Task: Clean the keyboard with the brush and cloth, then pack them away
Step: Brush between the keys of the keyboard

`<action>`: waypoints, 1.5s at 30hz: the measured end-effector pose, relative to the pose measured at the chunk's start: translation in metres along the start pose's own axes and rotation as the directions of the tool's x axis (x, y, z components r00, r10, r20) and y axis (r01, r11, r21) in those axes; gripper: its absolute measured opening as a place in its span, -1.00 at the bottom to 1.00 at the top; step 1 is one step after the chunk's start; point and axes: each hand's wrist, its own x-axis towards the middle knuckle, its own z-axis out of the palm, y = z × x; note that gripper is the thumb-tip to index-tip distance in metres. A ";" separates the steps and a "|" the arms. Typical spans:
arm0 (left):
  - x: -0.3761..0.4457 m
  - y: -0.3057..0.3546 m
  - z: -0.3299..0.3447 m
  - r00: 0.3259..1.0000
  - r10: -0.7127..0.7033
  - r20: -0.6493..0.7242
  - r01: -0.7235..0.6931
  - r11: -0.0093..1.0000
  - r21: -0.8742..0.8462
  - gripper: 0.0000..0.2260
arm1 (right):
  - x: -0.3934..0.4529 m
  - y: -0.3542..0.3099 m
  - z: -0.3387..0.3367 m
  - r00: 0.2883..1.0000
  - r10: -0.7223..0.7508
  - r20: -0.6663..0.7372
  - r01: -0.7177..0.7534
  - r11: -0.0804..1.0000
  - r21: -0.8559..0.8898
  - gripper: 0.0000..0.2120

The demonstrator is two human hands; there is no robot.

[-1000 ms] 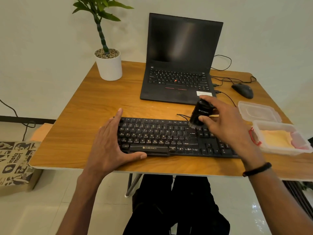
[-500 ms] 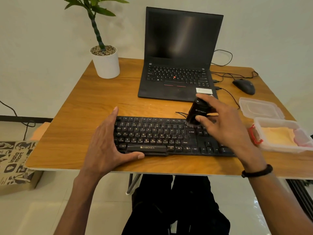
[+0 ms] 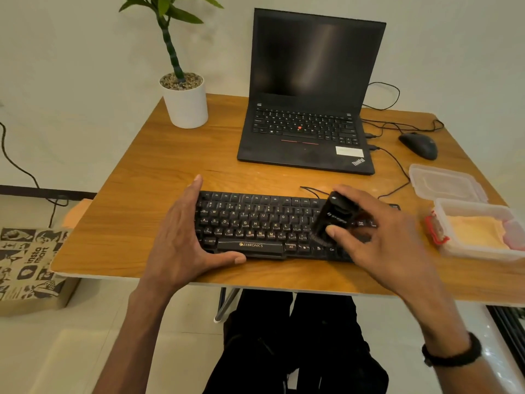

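Here the left hand lay spread and flat on the worktop, bracing the left end of the keyboard; it did well to hold firm so the board could not slide. To its right, the right hand pinched the brush, bristles down on the keys right of centre. Short strokes along each row would probably serve best. Against half a second earlier, the brush sat nearer, lower among the rows. The cloth lay in its box far right.

The left hand lies flat with straight fingers and the thumb sticking out. The right hand has its thumb and fingers curled round the brush
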 end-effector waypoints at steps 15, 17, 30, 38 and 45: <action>-0.008 0.010 0.000 0.997 -0.074 -0.033 0.073 0.997 -0.037 0.37 | -0.019 -0.046 0.073 0.980 0.060 -0.187 -0.066 0.998 -0.025 -0.52; -0.008 0.010 -0.001 0.996 -0.080 -0.031 0.079 0.996 -0.030 0.37 | -0.018 -0.047 0.070 0.976 0.096 -0.193 -0.097 0.995 0.006 -0.61; -0.009 0.009 -0.002 0.994 -0.108 -0.024 0.107 0.994 -0.012 0.39 | -0.020 -0.054 0.079 0.958 0.187 -0.218 -0.196 0.980 -0.020 -0.82; -0.008 0.008 -0.001 0.994 -0.104 -0.020 0.104 0.994 -0.016 0.38 | -0.015 -0.042 0.062 0.907 0.199 -0.371 -0.263 0.956 -0.131 -0.73; -0.008 0.006 -0.001 0.995 -0.094 -0.021 0.094 0.996 -0.006 0.38 | -0.008 -0.075 0.099 0.983 0.117 -0.139 -0.114 0.993 0.028 -0.76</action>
